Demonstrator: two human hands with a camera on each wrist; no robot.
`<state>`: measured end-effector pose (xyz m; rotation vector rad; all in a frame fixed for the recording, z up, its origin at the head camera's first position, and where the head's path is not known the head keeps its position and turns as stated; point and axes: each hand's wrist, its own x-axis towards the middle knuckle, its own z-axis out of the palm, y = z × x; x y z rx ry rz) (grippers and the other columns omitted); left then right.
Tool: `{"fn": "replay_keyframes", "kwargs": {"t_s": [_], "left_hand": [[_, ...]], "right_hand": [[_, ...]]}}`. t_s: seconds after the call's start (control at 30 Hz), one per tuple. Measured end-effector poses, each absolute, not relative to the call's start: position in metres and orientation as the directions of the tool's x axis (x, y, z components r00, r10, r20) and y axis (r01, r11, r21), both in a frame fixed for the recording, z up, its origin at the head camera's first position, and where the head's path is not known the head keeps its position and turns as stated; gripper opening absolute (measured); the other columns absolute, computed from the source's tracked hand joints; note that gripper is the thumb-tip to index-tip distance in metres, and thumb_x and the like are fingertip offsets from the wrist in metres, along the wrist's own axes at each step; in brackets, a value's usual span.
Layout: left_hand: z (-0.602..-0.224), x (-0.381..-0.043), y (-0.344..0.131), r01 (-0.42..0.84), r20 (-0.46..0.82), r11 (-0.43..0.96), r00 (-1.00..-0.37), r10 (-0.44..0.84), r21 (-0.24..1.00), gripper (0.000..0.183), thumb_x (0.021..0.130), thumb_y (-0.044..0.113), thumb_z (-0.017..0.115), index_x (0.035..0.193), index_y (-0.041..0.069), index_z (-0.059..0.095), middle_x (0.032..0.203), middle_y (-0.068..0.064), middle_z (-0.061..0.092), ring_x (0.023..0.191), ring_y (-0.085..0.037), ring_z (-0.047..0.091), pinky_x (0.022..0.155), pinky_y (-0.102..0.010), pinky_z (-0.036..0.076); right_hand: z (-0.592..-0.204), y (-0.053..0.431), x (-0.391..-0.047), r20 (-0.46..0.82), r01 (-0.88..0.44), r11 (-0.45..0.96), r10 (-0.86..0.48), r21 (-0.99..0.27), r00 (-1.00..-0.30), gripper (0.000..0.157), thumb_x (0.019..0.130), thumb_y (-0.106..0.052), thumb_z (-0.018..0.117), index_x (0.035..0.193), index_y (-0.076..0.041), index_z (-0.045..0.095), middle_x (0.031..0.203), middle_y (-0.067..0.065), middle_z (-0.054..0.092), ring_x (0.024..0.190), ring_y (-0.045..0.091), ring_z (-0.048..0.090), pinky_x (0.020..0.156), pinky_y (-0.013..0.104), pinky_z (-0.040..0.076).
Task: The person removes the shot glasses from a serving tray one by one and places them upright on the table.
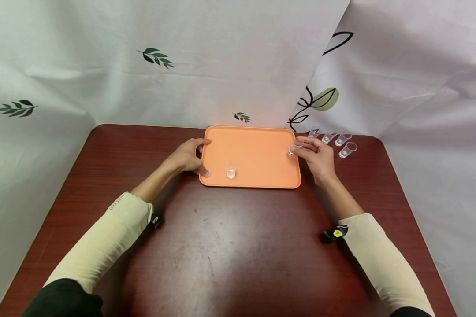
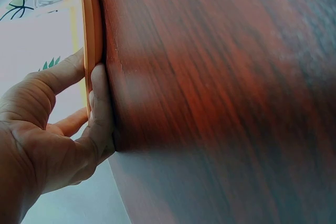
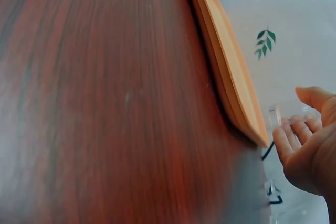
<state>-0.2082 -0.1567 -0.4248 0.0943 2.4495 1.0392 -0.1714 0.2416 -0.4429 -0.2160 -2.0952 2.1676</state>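
Observation:
An orange tray (image 1: 262, 160) lies on the table. My left hand (image 1: 185, 156) grips its left edge, thumb on the near part of the rim; the left wrist view shows fingers (image 2: 100, 98) under the tray. A small clear plastic cup (image 1: 231, 171) stands upright on the tray, left of its middle. At the tray's right edge, my right hand (image 1: 320, 159) holds another clear cup (image 1: 295, 147) between thumb and fingers, tilted. In the right wrist view this cup (image 3: 275, 115) is faint against the pale cloth.
Several more clear cups (image 1: 343, 139) stand at the table's back right, beyond my right hand. The dark red wooden table (image 1: 230, 246) reaches back to a pale cloth (image 1: 206, 66) with leaf prints, which hangs along its back and sides.

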Motion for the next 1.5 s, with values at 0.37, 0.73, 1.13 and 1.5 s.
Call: {"fn": "replay_keyframes", "kwargs": {"t_s": [0.37, 0.73, 1.13, 1.5], "left_hand": [[-0.425, -0.207, -0.158, -0.134, -0.404, 0.685, -0.880, 0.251, 0.716, 0.119, 0.072, -0.006, 0.103, 0.173, 0.014, 0.045, 0.136, -0.017, 0.042, 0.112, -0.032, 0.053, 0.066, -0.026, 0.065], [-0.427, -0.207, -0.158, -0.141, -0.404, 0.681, -0.881, 0.245, 0.719, 0.119, 0.071, -0.006, 0.104, 0.173, 0.014, 0.046, 0.134, -0.016, 0.043, 0.113, -0.032, 0.052, 0.067, -0.026, 0.065], [-0.427, -0.207, -0.159, -0.150, -0.405, 0.670, -0.881, 0.243, 0.727, 0.119, 0.071, -0.008, 0.103, 0.173, 0.014, 0.046, 0.136, -0.017, 0.042, 0.107, -0.031, 0.056, 0.066, -0.027, 0.067], [-0.427, -0.209, -0.157, -0.134, -0.397, 0.677, -0.883, 0.250, 0.724, 0.119, 0.071, -0.007, 0.104, 0.173, 0.013, 0.046, 0.136, -0.017, 0.042, 0.113, -0.031, 0.052, 0.065, -0.023, 0.062]], "right_hand": [[-0.449, 0.265, -0.165, -0.024, 0.004, -0.076, 0.261, -0.997, -0.965, 0.050, 0.091, 0.009, 0.086, 0.139, 0.014, 0.071, 0.099, -0.012, 0.085, 0.099, 0.004, 0.079, 0.088, 0.015, 0.066], [-0.457, 0.284, -0.162, -0.067, 0.026, -0.113, 0.380, -0.993, -0.923, 0.051, 0.089, 0.011, 0.087, 0.138, 0.010, 0.075, 0.095, -0.010, 0.085, 0.098, 0.004, 0.078, 0.083, 0.014, 0.065], [-0.458, 0.296, -0.164, -0.073, 0.089, 0.004, 0.533, -0.996, -0.843, 0.049, 0.088, 0.002, 0.092, 0.135, 0.003, 0.079, 0.090, -0.017, 0.079, 0.093, -0.001, 0.074, 0.082, 0.009, 0.061], [-0.452, 0.306, -0.168, -0.125, 0.145, -0.022, 0.642, -0.989, -0.757, 0.048, 0.086, 0.003, 0.093, 0.133, -0.001, 0.082, 0.085, -0.018, 0.077, 0.086, -0.005, 0.073, 0.080, 0.008, 0.060]]}}
